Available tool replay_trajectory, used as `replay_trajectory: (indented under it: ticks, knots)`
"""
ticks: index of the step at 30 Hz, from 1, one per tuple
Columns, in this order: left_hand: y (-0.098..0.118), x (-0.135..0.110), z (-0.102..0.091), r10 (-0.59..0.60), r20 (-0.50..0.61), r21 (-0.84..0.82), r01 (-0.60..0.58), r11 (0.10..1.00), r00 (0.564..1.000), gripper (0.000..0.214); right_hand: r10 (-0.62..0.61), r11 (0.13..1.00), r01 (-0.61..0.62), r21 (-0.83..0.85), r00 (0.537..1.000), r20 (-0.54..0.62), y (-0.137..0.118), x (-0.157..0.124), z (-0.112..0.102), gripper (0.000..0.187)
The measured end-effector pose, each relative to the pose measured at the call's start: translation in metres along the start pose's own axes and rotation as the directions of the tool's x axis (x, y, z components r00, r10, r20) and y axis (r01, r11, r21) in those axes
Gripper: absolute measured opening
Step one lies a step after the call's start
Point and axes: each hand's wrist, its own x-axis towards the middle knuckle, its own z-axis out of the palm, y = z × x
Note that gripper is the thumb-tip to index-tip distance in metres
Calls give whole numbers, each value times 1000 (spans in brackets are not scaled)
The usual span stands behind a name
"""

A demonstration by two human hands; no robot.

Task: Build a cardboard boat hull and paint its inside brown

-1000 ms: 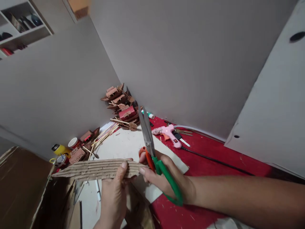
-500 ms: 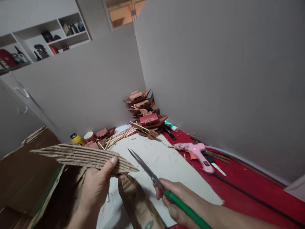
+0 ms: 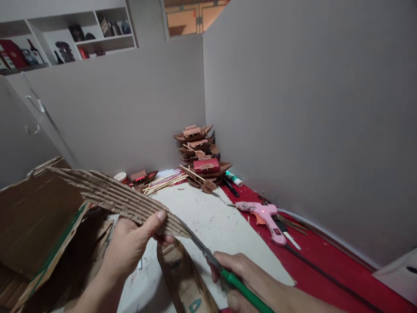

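Note:
Between thumb and fingers, my left hand (image 3: 130,241) grips a long leaf-shaped piece of corrugated cardboard (image 3: 110,193) with its ridges showing. My right hand (image 3: 237,274) is closed around green-handled scissors (image 3: 246,291). Their blades lie along the right tip of the cardboard, and I cannot tell whether that edge is between them. Below the cardboard, a boat-shaped cardboard hull (image 3: 185,278) rests on the white board, its near end cut off by the frame.
A pink glue gun (image 3: 260,211) with a black cord lies on the red tabletop (image 3: 312,274) to the right. Small model boats (image 3: 205,167) are stacked in the corner beside thin sticks (image 3: 166,184). At left stands an open cardboard box (image 3: 35,217). A white board (image 3: 208,208) covers the middle.
The scissors have come up against the right end of the cardboard; before, they were apart from it. The cardboard now tilts more, left end higher. The whole view has shifted slightly.

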Motion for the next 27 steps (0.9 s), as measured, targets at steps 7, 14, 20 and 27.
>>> replay_trajectory:
  ticks: [7,14,20,27]
  knots:
    - [-6,1,3,-67,16,-40,68,997,998,21,19,999,-19,-48,1000,-6,7,-2,0,64]
    - [-8,-1,2,-37,-3,57,37,998,999,27,-42,998,40,-55,999,-32,-5,1,-2,54]
    - [-8,0,3,-30,2,44,30,999,1000,26,28,998,-33,-56,996,-89,0,-4,5,49]
    - [-10,1,4,-30,37,-26,31,999,999,24,58,998,-57,9,982,-178,-2,-6,12,47]
